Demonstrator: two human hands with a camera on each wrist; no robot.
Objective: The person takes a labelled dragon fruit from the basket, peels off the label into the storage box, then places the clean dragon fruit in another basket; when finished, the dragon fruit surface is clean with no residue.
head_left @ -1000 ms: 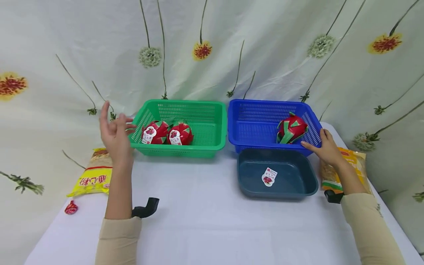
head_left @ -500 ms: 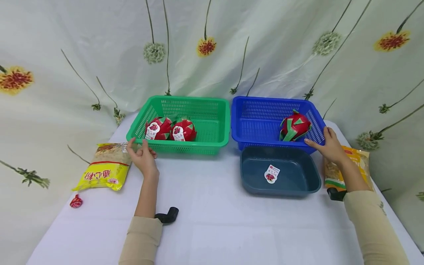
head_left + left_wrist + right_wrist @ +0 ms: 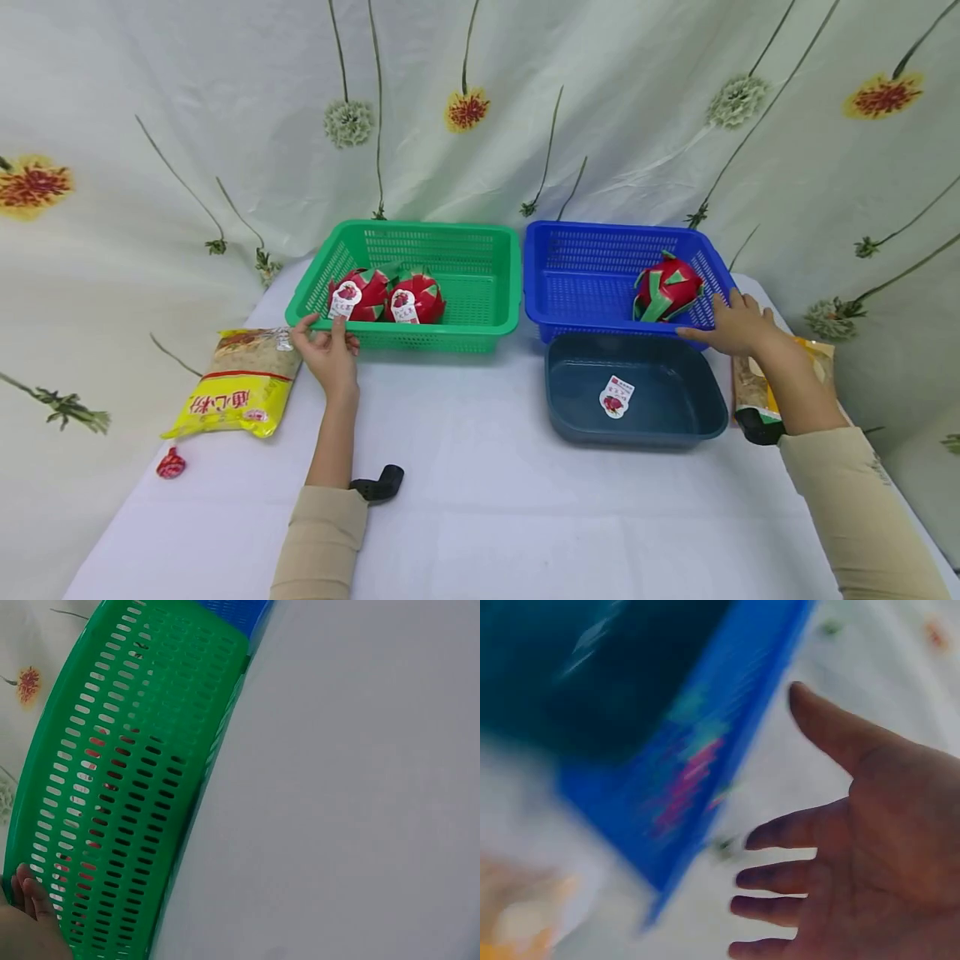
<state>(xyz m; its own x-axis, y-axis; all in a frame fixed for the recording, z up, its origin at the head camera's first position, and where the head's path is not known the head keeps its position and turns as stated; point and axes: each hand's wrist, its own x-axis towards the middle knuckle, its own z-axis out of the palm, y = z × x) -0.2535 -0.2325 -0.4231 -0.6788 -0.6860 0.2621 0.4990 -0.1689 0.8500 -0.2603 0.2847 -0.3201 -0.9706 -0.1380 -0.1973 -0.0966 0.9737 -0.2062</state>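
Note:
At the front left corner of the green basket (image 3: pixel 487 332), my left hand (image 3: pixel 327 357) holds the rim, thumb over it in the head view. Its fingers (image 3: pixel 26 889) curl against the slotted outer wall in the left wrist view, with the thumb hidden there. Two red dragon fruits (image 3: pixel 420 300) with green scales and white tags sit inside that basket. Over the front right corner of the blue basket (image 3: pixel 585 321) is my right hand (image 3: pixel 742 327). In the right wrist view its fingers are spread, apart from the rim. One dragon fruit (image 3: pixel 671 287) lies in the blue basket.
A dark teal tub (image 3: pixel 660 421) with a fruit tag (image 3: pixel 617 396) inside stands before the blue basket. A yellow pasta bag (image 3: pixel 232 392) and a small red knotted object (image 3: pixel 171 464) lie at left. An orange bag (image 3: pixel 823 360) is partly behind the right arm.
My left hand has come down and rightward from above the yellow bag to the green basket's rim. My right hand has let go of the blue basket's corner, its fingers lifting and spreading.

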